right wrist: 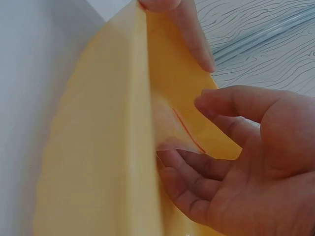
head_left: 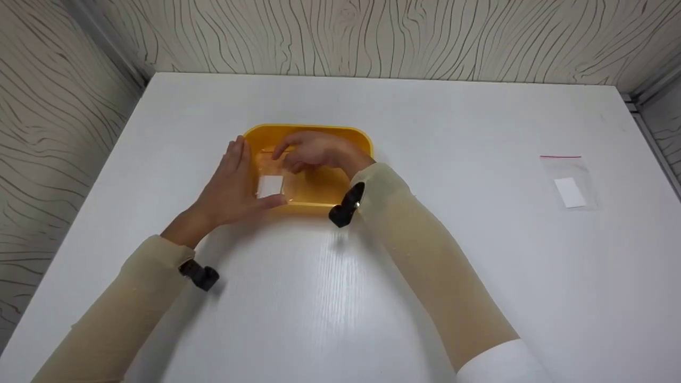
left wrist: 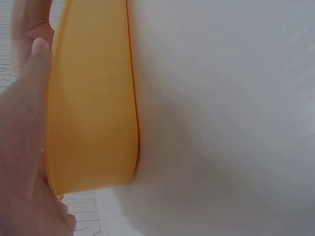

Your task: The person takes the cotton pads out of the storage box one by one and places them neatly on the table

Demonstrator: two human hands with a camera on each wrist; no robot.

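Observation:
A yellow plastic bin (head_left: 327, 207) stands on the white table. My left hand (head_left: 229, 183) rests on its left end with straight fingers along the wall, and its thumb (left wrist: 39, 54) lies at the front rim. Inside the bin my right hand (head_left: 314, 150) reaches toward the left part, fingers loosely bent. In the right wrist view, its lower fingers (right wrist: 192, 187) touch the edge of a clear zip bag (right wrist: 167, 120) with a red strip; the upper finger stands apart from it. A white label (head_left: 271, 185) shows on the bag in the head view. The bag's contents cannot be made out.
Another clear zip bag (head_left: 580, 167) with a red strip and a white label lies flat on the table (head_left: 452, 133) at the right. Wood-patterned panels (head_left: 372, 37) border the table at the back and left.

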